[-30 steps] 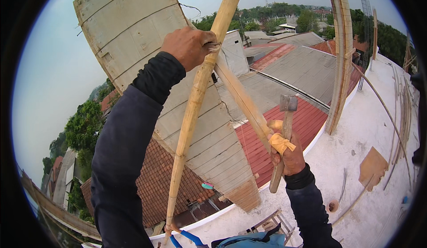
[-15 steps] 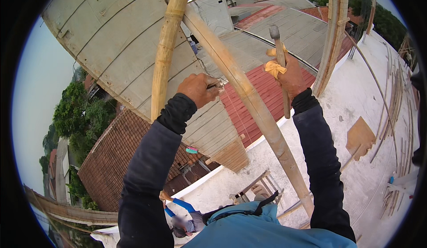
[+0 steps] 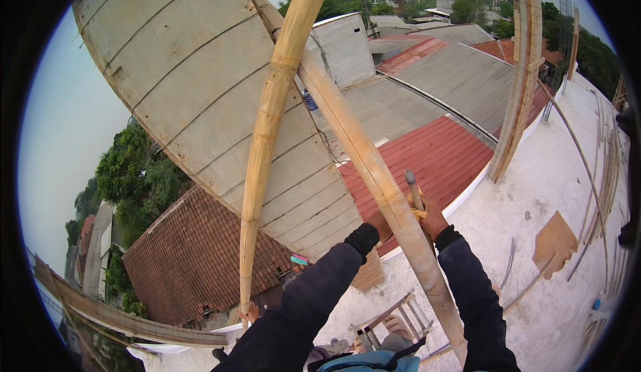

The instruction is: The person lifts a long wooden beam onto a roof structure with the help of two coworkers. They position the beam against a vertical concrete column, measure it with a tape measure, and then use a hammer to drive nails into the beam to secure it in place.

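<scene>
Behind the dusty diagonal bamboo pole [image 3: 354,146], my left hand [image 3: 378,226] is low and mostly hidden, its fingers out of sight. My right hand [image 3: 433,220] is closed on a hammer [image 3: 412,186] with a wooden handle, held upright just right of that pole, with yellow cloth [image 3: 419,214] at its grip. A thicker yellow bamboo pole [image 3: 257,178] stands to the left and crosses the diagonal one near the top. Both stand before a tall grey slatted panel [image 3: 173,78]. At the left pole's foot, another person's hand [image 3: 250,313] is on it.
A white roof deck [image 3: 547,172] curves along the right with loose poles [image 3: 604,192], a brown board [image 3: 554,242] and an upright timber form [image 3: 514,118]. A metal ladder [image 3: 414,312] is below me. Beyond the edge lie tiled [image 3: 187,258] and red metal roofs [image 3: 427,165].
My left hand has come down from the crossing of the poles and moved right, behind the diagonal pole. My right hand and the hammer are now lower than half a second ago.
</scene>
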Motion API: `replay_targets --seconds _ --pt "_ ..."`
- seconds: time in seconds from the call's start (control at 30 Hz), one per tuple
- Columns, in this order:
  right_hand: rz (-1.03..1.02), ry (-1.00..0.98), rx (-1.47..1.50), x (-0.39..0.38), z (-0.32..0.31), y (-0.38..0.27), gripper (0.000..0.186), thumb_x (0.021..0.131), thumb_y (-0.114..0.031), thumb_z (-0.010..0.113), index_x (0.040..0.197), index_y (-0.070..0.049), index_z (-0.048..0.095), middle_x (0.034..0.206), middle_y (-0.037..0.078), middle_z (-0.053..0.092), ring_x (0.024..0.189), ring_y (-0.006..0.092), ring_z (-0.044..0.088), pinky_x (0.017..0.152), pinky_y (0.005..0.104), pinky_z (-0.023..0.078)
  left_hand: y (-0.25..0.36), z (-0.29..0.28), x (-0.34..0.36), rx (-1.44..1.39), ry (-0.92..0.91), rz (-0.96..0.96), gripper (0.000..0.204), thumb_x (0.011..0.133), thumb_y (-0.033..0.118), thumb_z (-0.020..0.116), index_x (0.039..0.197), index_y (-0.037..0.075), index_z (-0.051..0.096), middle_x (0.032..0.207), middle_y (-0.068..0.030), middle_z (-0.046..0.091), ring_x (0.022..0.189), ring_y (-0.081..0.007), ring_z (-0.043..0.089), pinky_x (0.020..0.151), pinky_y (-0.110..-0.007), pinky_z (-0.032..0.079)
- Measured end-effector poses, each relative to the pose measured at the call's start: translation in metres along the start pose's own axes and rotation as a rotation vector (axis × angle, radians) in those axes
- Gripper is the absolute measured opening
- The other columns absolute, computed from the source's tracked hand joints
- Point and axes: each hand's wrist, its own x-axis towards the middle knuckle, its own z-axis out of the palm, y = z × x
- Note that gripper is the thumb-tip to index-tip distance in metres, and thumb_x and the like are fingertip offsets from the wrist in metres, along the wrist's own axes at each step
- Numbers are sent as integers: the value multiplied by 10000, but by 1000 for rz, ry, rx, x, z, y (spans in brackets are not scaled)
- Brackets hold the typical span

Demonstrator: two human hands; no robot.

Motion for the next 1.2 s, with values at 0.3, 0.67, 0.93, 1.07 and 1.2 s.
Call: replay_targets --seconds 0.3,0.67,0.93,1.07,1.2 --pt "68 -12 54 -6 10 -11 264 910 -43 717 1149 -8 609 911 71 709 764 138 690 610 280 554 36 17 -25 314 98 -111 256 970 255 636 1156 91 700 954 -92 717 894 -218 691 821 -355 538" --pt "64 139 -41 -19 13 -16 299 900 18 684 1179 11 579 932 83 682 805 151 681 675 295 565 47 33 -29 675 173 28 169 965 230 655 1055 121 748 751 -48 742 702 -131 701 687 -322 540" --pt "125 436 79 -52 -15 -30 431 871 -42 708 1272 -28 548 774 35 670 438 79 480 384 238 387 43 -60 -1 -469 834 -62 157 984 226 676 1115 139 669 900 -7 711 484 -81 499 370 -283 335" --pt "102 519 166 -69 -26 -43 458 881 -84 730 1297 -31 545 780 40 675 434 73 479 378 231 384 41 -86 28 -775 883 119 163 983 168 647 1142 194 619 879 29 649 485 -96 510 374 -277 340" --pt "68 559 200 -80 -31 -48 477 883 -97 739 1311 -28 539 772 43 671 417 73 469 365 227 373 39 -109 46 -1059 547 329 323 982 64 586 1267 215 574 885 29 596 484 -112 489 362 -273 312"
